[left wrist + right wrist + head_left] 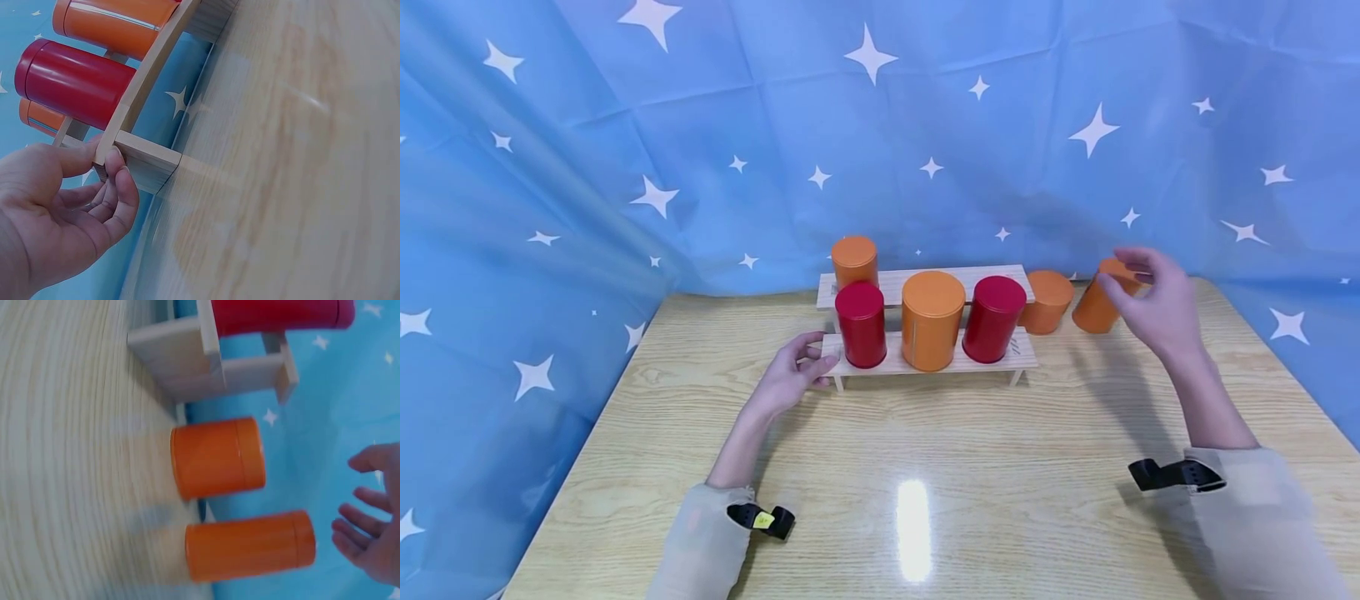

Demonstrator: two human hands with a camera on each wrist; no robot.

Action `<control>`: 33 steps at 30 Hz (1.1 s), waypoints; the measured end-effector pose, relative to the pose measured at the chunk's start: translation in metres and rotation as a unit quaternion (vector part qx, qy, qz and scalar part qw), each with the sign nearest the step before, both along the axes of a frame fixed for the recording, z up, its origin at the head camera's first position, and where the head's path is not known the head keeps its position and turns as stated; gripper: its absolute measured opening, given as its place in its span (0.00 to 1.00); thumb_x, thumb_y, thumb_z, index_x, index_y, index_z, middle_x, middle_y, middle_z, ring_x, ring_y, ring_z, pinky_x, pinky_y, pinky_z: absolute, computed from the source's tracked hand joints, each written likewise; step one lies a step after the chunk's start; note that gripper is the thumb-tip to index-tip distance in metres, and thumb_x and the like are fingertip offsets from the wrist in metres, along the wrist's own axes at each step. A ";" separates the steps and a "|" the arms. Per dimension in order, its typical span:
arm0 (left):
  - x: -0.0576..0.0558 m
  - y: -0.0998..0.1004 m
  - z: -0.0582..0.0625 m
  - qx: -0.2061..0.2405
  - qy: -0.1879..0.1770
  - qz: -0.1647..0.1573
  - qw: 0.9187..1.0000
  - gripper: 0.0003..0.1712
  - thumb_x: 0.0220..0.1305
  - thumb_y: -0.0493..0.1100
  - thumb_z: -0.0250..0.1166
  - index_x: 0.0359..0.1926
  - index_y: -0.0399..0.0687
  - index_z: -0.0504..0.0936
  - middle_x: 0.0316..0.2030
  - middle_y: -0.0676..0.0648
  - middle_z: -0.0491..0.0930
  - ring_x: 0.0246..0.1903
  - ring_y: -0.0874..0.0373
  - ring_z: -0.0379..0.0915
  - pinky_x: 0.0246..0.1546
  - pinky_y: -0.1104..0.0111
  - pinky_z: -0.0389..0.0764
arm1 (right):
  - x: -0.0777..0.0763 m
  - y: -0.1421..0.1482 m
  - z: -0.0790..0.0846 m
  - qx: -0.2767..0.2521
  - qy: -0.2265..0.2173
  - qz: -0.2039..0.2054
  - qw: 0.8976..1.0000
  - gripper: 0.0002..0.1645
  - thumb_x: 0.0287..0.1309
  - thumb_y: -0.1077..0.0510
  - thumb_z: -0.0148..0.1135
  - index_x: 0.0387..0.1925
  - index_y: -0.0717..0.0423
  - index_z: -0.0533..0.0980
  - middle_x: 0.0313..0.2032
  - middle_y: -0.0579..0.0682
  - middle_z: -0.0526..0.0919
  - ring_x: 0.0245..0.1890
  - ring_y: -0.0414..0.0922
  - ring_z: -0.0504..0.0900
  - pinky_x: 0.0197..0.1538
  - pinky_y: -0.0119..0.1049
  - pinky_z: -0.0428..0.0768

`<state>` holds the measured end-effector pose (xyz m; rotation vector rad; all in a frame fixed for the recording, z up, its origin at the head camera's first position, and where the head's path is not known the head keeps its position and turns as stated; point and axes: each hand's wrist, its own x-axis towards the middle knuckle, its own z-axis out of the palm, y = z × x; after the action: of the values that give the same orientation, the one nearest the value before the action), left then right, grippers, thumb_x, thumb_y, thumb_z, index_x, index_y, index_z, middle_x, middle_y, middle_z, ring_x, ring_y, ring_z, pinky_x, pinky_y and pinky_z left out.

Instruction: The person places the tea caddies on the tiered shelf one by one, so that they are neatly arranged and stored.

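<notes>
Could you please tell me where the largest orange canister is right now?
In the head view, the largest orange canister stands on the front wooden shelf, just right of picture centre, between two red canisters.

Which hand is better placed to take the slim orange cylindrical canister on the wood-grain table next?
Probably the right hand: it hovers open close to the slim orange canister, holding nothing. The left hand is farther off, pinching the pale wooden stand's left end.
</notes>
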<state>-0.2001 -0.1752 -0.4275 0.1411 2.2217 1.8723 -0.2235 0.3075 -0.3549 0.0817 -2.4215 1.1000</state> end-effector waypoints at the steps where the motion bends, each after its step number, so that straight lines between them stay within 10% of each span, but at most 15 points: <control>1: 0.000 0.000 0.000 0.000 0.000 0.000 1.000 0.36 0.71 0.38 0.64 0.73 0.32 0.59 0.48 0.36 0.70 0.34 0.49 0.80 0.45 0.61 0.87 | 0.000 0.004 -0.001 0.007 0.000 -0.005 1.000 0.27 0.66 0.54 0.65 0.60 0.66 0.75 0.57 0.63 0.77 0.54 0.53 0.74 0.55 0.27 0.71; 9: 0.001 -0.001 0.002 -0.003 -0.001 0.003 1.000 0.37 0.71 0.39 0.65 0.74 0.32 0.59 0.48 0.36 0.70 0.34 0.49 0.79 0.45 0.61 0.87 | -0.005 0.024 -0.007 0.010 -0.059 -0.017 0.998 0.38 0.68 0.48 0.62 0.69 0.69 0.66 0.64 0.69 0.70 0.61 0.66 0.70 0.69 0.46 0.69; 22: 0.002 0.001 0.002 0.001 0.000 0.001 1.000 0.36 0.72 0.38 0.64 0.73 0.32 0.59 0.49 0.36 0.70 0.34 0.50 0.79 0.46 0.60 0.87 | -0.016 0.037 -0.021 -0.011 -0.167 0.003 0.986 0.56 0.68 0.41 0.61 0.78 0.67 0.43 0.71 0.76 0.55 0.65 0.75 0.60 0.63 0.69 0.64; 26: 0.002 0.001 0.002 0.001 -0.002 0.001 1.000 0.36 0.72 0.38 0.64 0.73 0.31 0.59 0.49 0.36 0.69 0.34 0.51 0.79 0.46 0.60 0.87 | -0.018 0.039 -0.025 -0.015 -0.175 0.004 0.984 0.56 0.67 0.41 0.62 0.77 0.68 0.44 0.70 0.76 0.56 0.65 0.73 0.62 0.63 0.66 0.67; 33: 0.002 0.001 0.003 0.004 -0.005 0.004 1.000 0.37 0.71 0.38 0.64 0.73 0.32 0.59 0.48 0.36 0.69 0.34 0.51 0.78 0.46 0.60 0.87 | -0.020 0.043 -0.031 -0.007 -0.167 0.003 0.986 0.53 0.66 0.39 0.62 0.74 0.70 0.53 0.65 0.72 0.66 0.61 0.65 0.68 0.43 0.21 0.69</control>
<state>-0.1981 -0.1738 -0.4248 0.1250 2.2119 1.8820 -0.2439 0.3501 -0.3864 -0.1105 -2.7077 1.2151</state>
